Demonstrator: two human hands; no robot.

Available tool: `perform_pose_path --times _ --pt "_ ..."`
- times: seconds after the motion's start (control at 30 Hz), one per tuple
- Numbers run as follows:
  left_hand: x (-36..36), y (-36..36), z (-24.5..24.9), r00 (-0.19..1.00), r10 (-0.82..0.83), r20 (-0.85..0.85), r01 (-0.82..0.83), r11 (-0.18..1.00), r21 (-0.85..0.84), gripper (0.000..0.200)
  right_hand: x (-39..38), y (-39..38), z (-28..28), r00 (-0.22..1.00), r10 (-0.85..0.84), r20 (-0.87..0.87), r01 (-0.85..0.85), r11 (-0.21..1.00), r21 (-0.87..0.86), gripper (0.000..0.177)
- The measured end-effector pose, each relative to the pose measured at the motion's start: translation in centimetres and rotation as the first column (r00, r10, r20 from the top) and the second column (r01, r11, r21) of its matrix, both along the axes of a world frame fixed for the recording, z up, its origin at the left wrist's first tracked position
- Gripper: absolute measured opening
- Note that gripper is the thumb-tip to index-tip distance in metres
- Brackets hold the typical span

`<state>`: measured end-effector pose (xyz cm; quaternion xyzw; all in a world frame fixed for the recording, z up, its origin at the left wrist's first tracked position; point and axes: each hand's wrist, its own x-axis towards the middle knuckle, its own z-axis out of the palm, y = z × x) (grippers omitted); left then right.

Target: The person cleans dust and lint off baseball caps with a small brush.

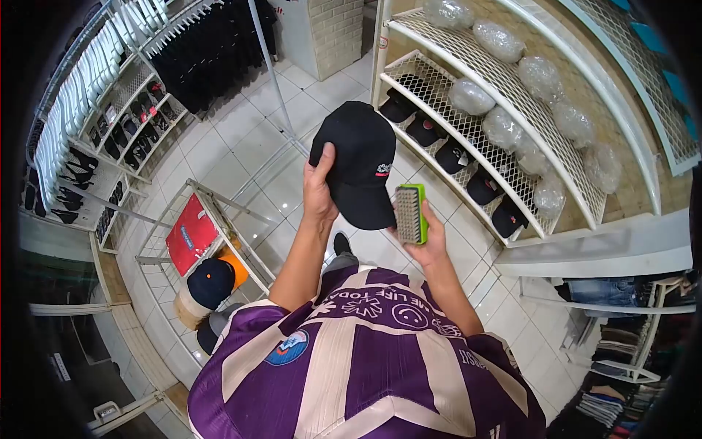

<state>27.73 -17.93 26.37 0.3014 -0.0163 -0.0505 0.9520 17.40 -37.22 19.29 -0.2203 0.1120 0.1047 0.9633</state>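
A black cap (356, 157) with a small white and red emblem is held up in front of me, its brim pointing down toward my chest. My left hand (319, 192) grips it from the left side, thumb on the outside and the other fingers hidden behind the cap. In my right hand (430, 238) is a scrub brush (411, 214) with a green body and pale bristles facing me. The brush stands just right of the brim.
At the right, a white mesh shelf (468, 157) carries black caps and plastic-wrapped bundles (542, 79). On the left, a wire rack (157, 260) holds a red package (191, 235) and several caps (212, 284). Black garments (212, 55) hang behind, near a metal pole (269, 66).
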Motion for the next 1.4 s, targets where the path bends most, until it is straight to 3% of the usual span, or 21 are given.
perform_pose_path --times 0.07,0.13,0.2,0.27,0.33,0.37,0.4,0.47,0.53,0.6,0.67,0.7,0.8,0.87,0.93,1.0,1.03,1.17,1.3,1.33,1.4 --pt "0.4 1.1 -1.8 0.988 -0.01 0.151 -0.03 0.965 0.26 0.031 0.2 -2.5 0.7 1.0 0.001 0.013 0.0 0.996 -0.089 0.045" --pt "0.7 3.4 -2.2 0.987 -0.094 0.134 0.047 0.947 0.318 0.033 0.3 -4.5 1.7 0.998 -0.014 0.062 0.039 0.906 -0.422 0.05" --pt "0.4 5.3 -2.5 0.923 -0.364 0.125 0.225 0.774 0.592 0.034 -0.2 -5.9 4.3 0.998 -0.003 0.064 0.033 0.878 -0.478 0.05" --pt "-0.9 4.6 -2.1 0.925 -0.374 0.071 0.248 0.735 0.631 0.035 -0.1 -6.0 5.2 0.998 0.01 0.059 0.023 0.848 -0.53 0.049" --pt "-2.3 2.5 -0.7 0.95 -0.306 0.059 0.242 0.846 0.475 0.035 0.3 -5.3 5.2 0.984 -0.083 0.156 0.174 0.598 -0.783 0.045" --pt "-2.3 2.0 -1.3 0.937 -0.341 0.072 0.271 0.844 0.463 0.036 0.4 -5.4 4.4 0.944 -0.061 0.324 0.329 0.246 -0.912 0.043" --pt "-2.5 1.4 -1.2 0.937 -0.342 0.073 0.272 0.844 0.463 0.036 0.5 -4.8 4.8 0.944 -0.063 0.325 0.33 0.246 -0.911 0.043" --pt "-3.1 -0.1 -1.0 0.947 -0.32 0.0 0.299 0.885 0.356 0.037 0.9 -2.5 5.9 0.805 -0.114 0.583 0.507 -0.379 -0.774 0.044" --pt "-3.3 -1.5 -2.3 0.941 -0.338 -0.022 0.317 0.854 0.412 0.034 1.8 -0.1 4.6 0.765 -0.202 0.612 0.595 -0.143 -0.791 0.051" --pt "-3.6 -2.9 -3.2 0.958 -0.283 -0.056 0.286 0.911 0.296 0.031 1.5 2.5 4.8 0.716 -0.189 0.672 0.658 -0.136 -0.74 0.057" --pt "-3.3 -2.6 -3.6 0.958 -0.286 -0.039 0.284 0.911 0.299 0.031 0.6 3.0 5.6 0.694 0.113 0.712 0.72 -0.122 -0.683 0.061" --pt "-3.3 -2.4 -3.8 0.957 -0.289 -0.028 0.284 0.911 0.299 0.031 1.0 2.3 5.2 0.669 0.168 0.724 0.739 -0.26 -0.622 0.066" --pt "-4.0 -1.9 -1.8 0.928 -0.365 -0.075 0.367 0.865 0.343 0.032 4.0 -1.3 3.9 0.805 -0.117 0.581 0.557 -0.188 -0.809 0.059" --pt "-4.2 -1.9 -0.8 0.924 -0.377 -0.055 0.373 0.866 0.334 0.034 4.4 -2.6 3.4 0.757 -0.124 0.642 0.636 -0.085 -0.767 0.057" --pt "-4.3 -2.2 -0.1 0.948 -0.31 -0.067 0.309 0.857 0.413 0.033 2.8 -2.1 6.7 0.754 -0.093 0.651 0.648 -0.06 -0.759 0.057" --pt "-4.5 -1.9 -0.8 0.944 -0.318 -0.083 0.323 0.852 0.411 0.031 1.3 -0.6 8.8 0.692 0.197 0.695 0.719 -0.094 -0.689 0.057" --pt "-4.5 -1.8 -1.2 0.923 -0.379 -0.071 0.369 0.813 0.45 0.03 1.8 -0.7 8.0 0.656 0.251 0.711 0.754 -0.236 -0.613 0.06" --pt "-5.1 -1.4 -0.3 0.884 -0.456 -0.1 0.434 0.722 0.539 0.029 4.6 -3.7 4.6 0.775 -0.033 0.631 0.619 -0.159 -0.769 0.065" --pt "-5.7 -1.8 -0.5 0.893 -0.446 -0.062 0.389 0.695 0.604 0.028 1.2 -1.1 8.8 0.654 0.25 0.714 0.751 -0.106 -0.651 0.064" --pt "-5.5 -1.8 -0.7 0.865 -0.5 -0.03 0.403 0.659 0.635 0.027 1.2 -1.1 8.6 0.637 0.374 0.674 0.769 -0.243 -0.592 0.064" --pt "-5.6 -2.0 -0.6 0.847 -0.526 -0.079 0.449 0.629 0.635 0.025 2.5 -2.2 6.7 0.758 0.189 0.625 0.651 -0.165 -0.741 0.063"
